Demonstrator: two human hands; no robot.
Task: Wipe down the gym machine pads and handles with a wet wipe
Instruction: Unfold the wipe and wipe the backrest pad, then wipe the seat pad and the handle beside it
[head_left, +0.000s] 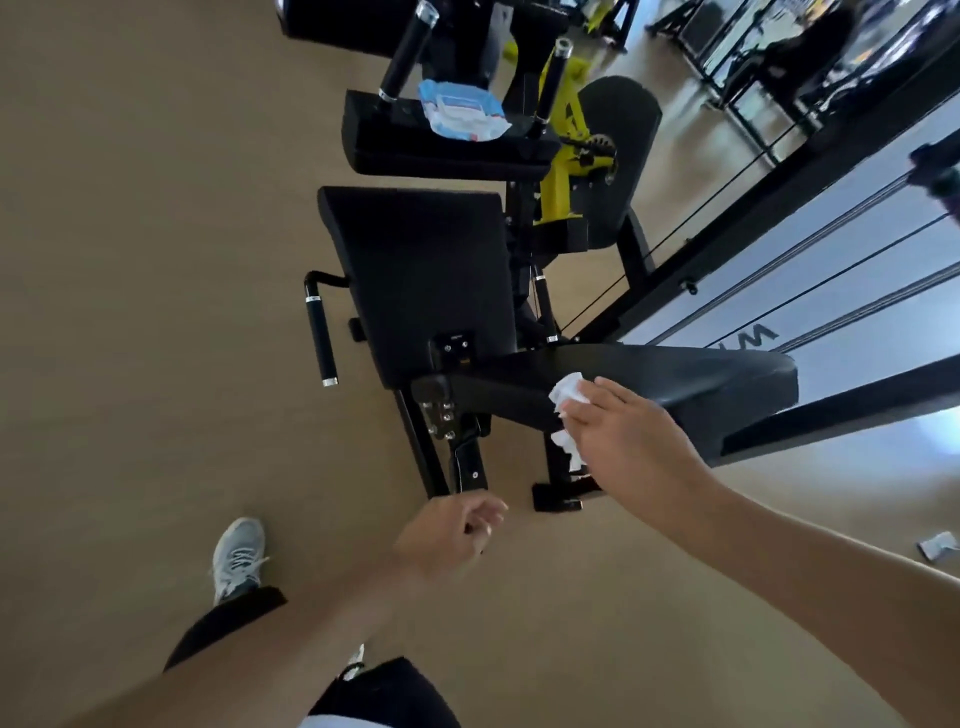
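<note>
Wet wipe (567, 396), white and crumpled, sits under the fingers (618, 395) of the right hand (631, 436), which lie fairly straight and press it vs the near edge of the black back pad (675, 379); part of the wipe hangs below the palm. Left hand (452, 530) is lower down, fingers loosely curled w/ nothing in them, hovering just under the machine's black bracket (457, 431) w/o touching it. Beyond the back pad lies the black seat pad (421, 270), w/ a black side handle (322, 332) just left of it. Further off, a blue-and-white wipes pack (462, 109) rests on the arm pad (447, 140), between two upright black grips (408, 49). Tan floor (156, 260) all around, a grey sneaker (239, 558) near the left forearm, a small scrap (937, 545) on the floor at far right
</note>
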